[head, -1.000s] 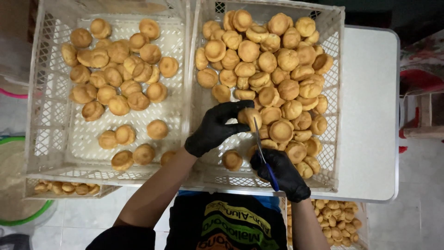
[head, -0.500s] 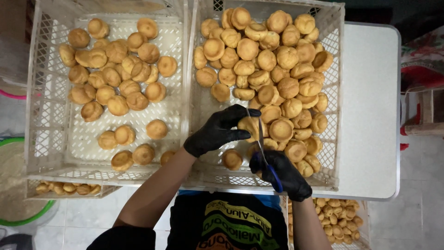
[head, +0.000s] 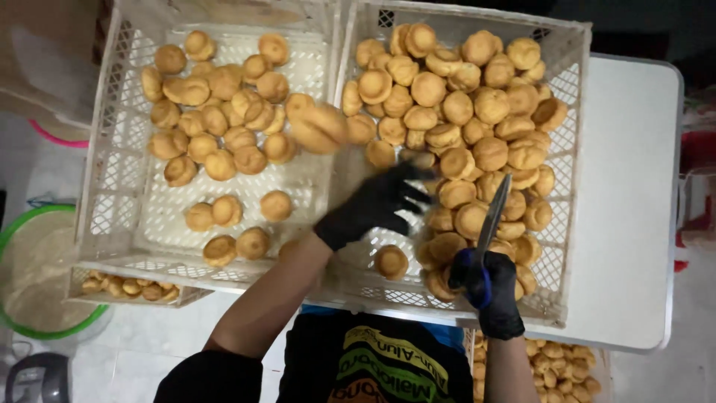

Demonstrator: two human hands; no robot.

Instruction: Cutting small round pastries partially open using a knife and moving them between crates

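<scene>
White bench [head: 634, 209] carries two crates; my right hand [head: 492, 291] clamps scissors [head: 492, 213] blade-up clear of puffs, left hand [head: 377, 205] fingers spread, pinching nothing, over right crate [head: 570, 112].

Golden-brown buns [head: 447, 112] fill white lattice crates [head: 119, 186]; black gloves, blue-handled scissors [head: 488, 224], green-rimmed basin [head: 15, 231] at lower left.
</scene>
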